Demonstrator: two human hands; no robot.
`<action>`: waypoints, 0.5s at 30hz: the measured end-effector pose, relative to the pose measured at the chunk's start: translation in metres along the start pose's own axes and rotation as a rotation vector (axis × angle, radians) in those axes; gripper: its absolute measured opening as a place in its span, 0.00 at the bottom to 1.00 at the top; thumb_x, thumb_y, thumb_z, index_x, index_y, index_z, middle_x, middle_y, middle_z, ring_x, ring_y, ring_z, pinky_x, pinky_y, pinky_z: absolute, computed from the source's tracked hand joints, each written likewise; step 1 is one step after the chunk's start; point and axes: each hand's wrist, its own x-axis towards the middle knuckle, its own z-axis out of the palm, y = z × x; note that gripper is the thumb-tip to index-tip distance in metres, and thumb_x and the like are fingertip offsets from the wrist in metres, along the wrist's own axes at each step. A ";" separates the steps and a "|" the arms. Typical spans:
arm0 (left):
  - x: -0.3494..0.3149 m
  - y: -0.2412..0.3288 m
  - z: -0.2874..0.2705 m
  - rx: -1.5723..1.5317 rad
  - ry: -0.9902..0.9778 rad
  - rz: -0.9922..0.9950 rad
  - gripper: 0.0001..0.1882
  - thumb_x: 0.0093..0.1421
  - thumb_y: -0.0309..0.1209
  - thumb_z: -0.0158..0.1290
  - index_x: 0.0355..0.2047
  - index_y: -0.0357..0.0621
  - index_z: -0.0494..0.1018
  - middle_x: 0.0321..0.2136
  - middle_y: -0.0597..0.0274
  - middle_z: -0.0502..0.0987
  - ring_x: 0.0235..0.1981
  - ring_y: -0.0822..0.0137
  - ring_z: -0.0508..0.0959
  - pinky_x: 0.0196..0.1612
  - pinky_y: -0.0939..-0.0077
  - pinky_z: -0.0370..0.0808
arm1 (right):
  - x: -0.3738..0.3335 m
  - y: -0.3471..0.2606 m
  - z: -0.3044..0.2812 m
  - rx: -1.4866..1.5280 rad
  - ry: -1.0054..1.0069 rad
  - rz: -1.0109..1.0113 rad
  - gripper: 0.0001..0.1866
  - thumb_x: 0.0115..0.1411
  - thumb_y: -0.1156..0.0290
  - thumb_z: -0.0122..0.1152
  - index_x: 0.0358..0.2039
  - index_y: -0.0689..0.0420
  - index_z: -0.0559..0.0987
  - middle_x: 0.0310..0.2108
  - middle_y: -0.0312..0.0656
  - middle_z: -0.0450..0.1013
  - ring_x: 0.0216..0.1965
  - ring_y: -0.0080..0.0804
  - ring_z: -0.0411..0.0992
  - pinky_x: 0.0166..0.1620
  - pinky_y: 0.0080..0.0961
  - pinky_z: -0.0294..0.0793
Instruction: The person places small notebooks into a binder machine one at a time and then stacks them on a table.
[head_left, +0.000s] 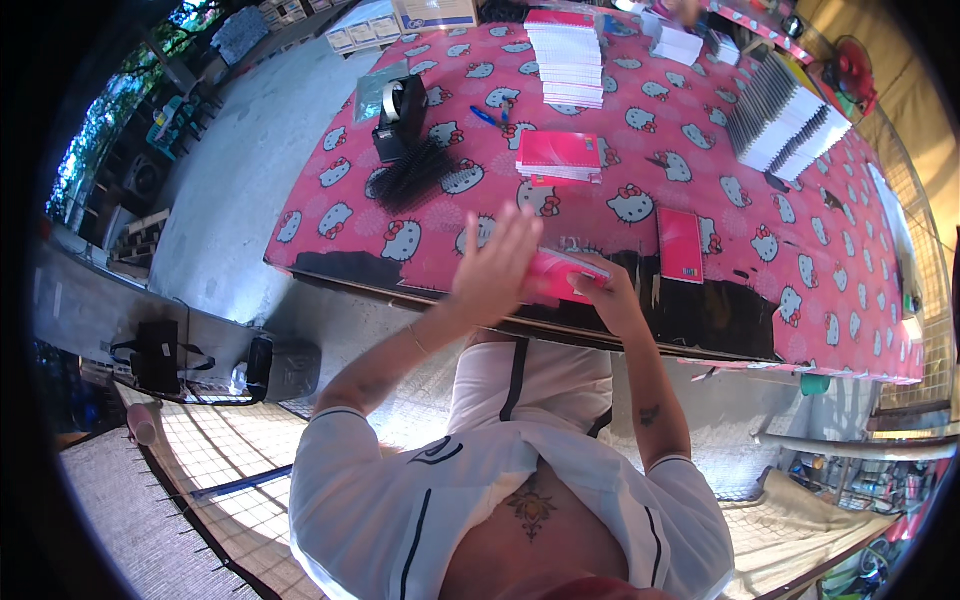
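At the table's near edge, my right hand (614, 298) grips a small pink notebook (562, 268) by its right end, thumb on top. My left hand (496, 264) is flat with fingers stretched, slightly blurred, at the notebook's left end; whether it touches the cover is hard to tell. A short stack of pink notebooks (558, 152) lies just beyond my hands. One more pink notebook (681, 245) rests to the right of my right hand.
The table wears a pink cartoon-cat cloth (630, 205), torn to black along its near edge. A black tape dispenser (402, 118), black binding combs (415, 178) and blue pens (485, 116) sit left. Taller notebook piles (565, 60) stand farther back, with spiral-bound stacks (785, 115) at right.
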 end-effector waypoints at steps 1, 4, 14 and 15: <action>-0.016 0.013 0.014 -0.017 -0.035 -0.061 0.42 0.60 0.57 0.50 0.67 0.44 0.57 0.67 0.50 0.58 0.70 0.53 0.55 0.64 0.32 0.52 | 0.001 -0.001 0.001 0.029 0.015 0.003 0.17 0.64 0.74 0.61 0.53 0.63 0.77 0.42 0.37 0.77 0.42 0.18 0.70 0.47 0.20 0.72; -0.022 0.024 0.017 0.064 -0.025 -0.049 0.45 0.58 0.60 0.49 0.65 0.38 0.59 0.66 0.45 0.59 0.69 0.52 0.57 0.64 0.35 0.54 | 0.003 0.007 0.008 0.054 0.021 -0.032 0.17 0.64 0.75 0.61 0.53 0.63 0.77 0.43 0.36 0.77 0.43 0.19 0.71 0.48 0.20 0.72; 0.011 0.009 0.005 0.162 0.057 -0.201 0.48 0.56 0.59 0.52 0.66 0.36 0.57 0.67 0.42 0.56 0.69 0.47 0.56 0.64 0.35 0.53 | 0.011 0.010 -0.005 -0.245 -0.050 -0.167 0.17 0.62 0.75 0.62 0.52 0.63 0.78 0.43 0.46 0.80 0.44 0.21 0.72 0.51 0.24 0.72; 0.002 0.011 0.008 0.124 0.006 -0.133 0.47 0.56 0.59 0.51 0.66 0.36 0.56 0.67 0.41 0.56 0.69 0.47 0.56 0.64 0.35 0.53 | 0.011 0.015 -0.001 -0.218 -0.052 -0.142 0.17 0.62 0.75 0.62 0.52 0.63 0.78 0.43 0.46 0.80 0.44 0.21 0.72 0.50 0.25 0.72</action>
